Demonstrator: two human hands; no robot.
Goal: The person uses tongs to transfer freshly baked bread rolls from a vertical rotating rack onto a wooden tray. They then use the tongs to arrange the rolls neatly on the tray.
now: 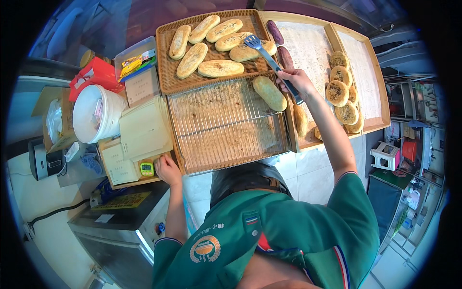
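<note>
My right hand [298,83] is closed round the dark handle of tongs [267,56] with a blue slotted head. Their lower arm is hidden from above. The head lies over an oval flatbread [250,52] at the right of a brown wicker tray [164,60], among several similar seeded breads. Below my right hand, another long bread [270,93] sits at the right end of a wire rack [211,130]. My left hand [168,170] rests with curled fingers at the wooden box's edge, beside a green timer [147,169]; nothing shows in it.
Paper bags [146,129] fill the left box, near a white bucket [93,132] and a red box [96,77]. At right, a wooden tray [308,43] holds purple loaves [275,32] and several round topped breads [337,93]. A steel-sided appliance [120,229] stands lower left.
</note>
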